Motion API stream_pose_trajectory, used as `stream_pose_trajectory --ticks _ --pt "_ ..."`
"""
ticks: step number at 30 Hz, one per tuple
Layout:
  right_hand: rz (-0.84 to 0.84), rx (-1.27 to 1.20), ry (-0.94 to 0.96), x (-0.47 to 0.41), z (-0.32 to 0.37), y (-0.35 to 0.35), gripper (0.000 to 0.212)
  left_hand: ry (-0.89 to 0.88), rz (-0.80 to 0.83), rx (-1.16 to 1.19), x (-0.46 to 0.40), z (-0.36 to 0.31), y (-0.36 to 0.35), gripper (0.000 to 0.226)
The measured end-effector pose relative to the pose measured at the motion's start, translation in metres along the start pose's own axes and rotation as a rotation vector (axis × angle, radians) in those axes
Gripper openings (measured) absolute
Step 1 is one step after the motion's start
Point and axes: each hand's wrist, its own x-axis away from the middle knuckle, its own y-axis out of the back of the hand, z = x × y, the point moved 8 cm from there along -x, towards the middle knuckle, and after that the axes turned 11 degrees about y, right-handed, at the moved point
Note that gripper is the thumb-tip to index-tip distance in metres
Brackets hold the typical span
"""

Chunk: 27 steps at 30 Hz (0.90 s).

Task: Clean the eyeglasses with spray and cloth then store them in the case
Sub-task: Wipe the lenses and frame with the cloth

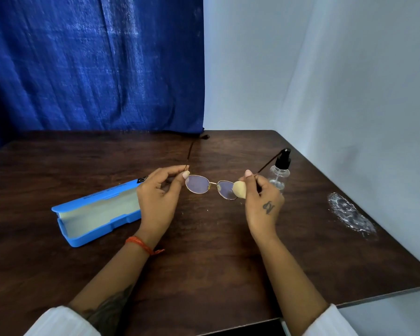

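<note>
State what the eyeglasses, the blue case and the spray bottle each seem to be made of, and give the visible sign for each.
Eyeglasses: thin gold-coloured rims, probably metal, with clear, faintly tinted lenses; glass or plastic cannot be told.
Blue case: looks like rigid moulded plastic, smooth with crisp edges, and a pale lining inside.
Spray bottle: see-through body, likely clear plastic, with a black pump head, probably plastic.

Both forearms reach forward from the 6 o'clock edge, sleeves pushed back. The left hand point(159, 198), at 9 o'clock of the right hand point(261, 197), has curled fingers with thumb and forefinger pinching. The right pinches likewise, its tattooed back facing up.
</note>
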Motion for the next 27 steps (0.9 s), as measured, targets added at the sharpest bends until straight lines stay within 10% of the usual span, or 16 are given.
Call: stream_pose_trajectory --ticks 10,15,27 --pt "-0.011 0.059 -0.031 -0.001 -0.003 0.003 0.032 0.746 0.234 0.907 0.016 0.032 -0.037 0.052" --pt "0.029 0.053 -0.014 -0.001 -0.004 -0.002 0.033 0.840 0.319 0.803 0.030 0.039 -0.053 0.066" --pt "0.171 -0.163 -0.069 0.006 -0.003 -0.018 0.027 0.735 0.286 0.663 0.032 0.043 -0.055 0.007"
